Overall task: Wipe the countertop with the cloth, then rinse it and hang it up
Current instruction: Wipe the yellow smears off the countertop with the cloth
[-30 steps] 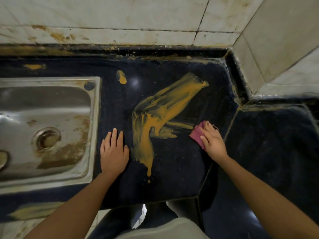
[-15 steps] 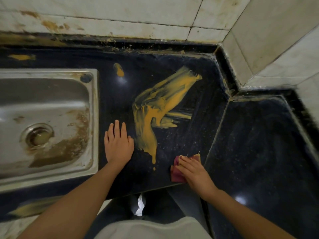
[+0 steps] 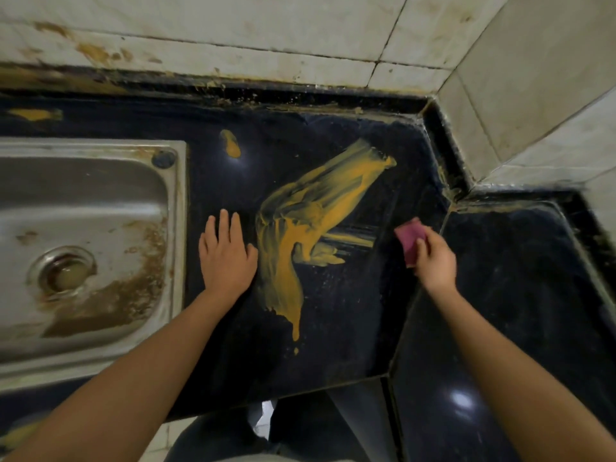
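Observation:
A dark countertop (image 3: 340, 311) carries a wide yellow-orange smear (image 3: 300, 228) across its middle. My right hand (image 3: 435, 261) holds a small pink cloth (image 3: 410, 236) pressed on the counter at the smear's right end, near the seam of the corner section. My left hand (image 3: 226, 258) lies flat on the counter with fingers apart, just left of the smear, holding nothing.
A stained steel sink (image 3: 83, 248) with a drain (image 3: 65, 270) sits to the left. A small yellow blob (image 3: 231, 148) lies behind my left hand, another (image 3: 35, 114) behind the sink. Dirty white tiled walls (image 3: 233, 45) close off the back and the right corner.
My right hand with the cloth slid from the counter's front edge back up and to the right, to the smear's right end. My left hand stayed flat in place.

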The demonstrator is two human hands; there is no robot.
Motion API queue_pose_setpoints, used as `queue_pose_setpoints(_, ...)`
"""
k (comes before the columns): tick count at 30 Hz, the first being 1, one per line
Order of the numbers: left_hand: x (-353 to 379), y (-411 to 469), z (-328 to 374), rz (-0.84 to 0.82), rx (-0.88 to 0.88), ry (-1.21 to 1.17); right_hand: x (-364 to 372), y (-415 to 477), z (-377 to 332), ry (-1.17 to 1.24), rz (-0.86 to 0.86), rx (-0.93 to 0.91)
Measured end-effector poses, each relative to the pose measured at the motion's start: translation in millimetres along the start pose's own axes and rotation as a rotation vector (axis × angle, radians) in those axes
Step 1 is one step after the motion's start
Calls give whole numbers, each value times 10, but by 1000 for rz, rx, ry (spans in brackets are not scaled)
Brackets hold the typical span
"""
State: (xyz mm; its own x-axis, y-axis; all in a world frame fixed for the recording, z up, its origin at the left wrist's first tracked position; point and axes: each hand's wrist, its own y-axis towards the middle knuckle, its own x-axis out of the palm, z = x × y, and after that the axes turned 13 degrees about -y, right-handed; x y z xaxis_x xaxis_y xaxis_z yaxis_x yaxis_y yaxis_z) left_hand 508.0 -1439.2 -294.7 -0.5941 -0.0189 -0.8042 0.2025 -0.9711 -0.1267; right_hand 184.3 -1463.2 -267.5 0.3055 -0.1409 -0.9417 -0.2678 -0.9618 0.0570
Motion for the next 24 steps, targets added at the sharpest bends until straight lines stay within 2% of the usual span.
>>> queue_pose_setpoints(2, 32, 93, -59, -13, -2, 38, 167, 407, 67, -44, -30, 108)
queue_pose_setpoints(8, 125, 136, -123, 22, -7, 134, 561, 1558, -59, -87, 73, 70)
queue_pose_setpoints(15, 177, 171, -133, 33, -46, 185, 802, 2921, -262, -121, -95, -81)
queue_pose_setpoints(19, 176, 193, -130, 33, -48, 175, 840, 3084, -394, -116, -150, -163)
queue_pose_setpoints(24, 181, 174, -126, 19, -63, 160, 825, 2635, -443, -135, -237, -351)
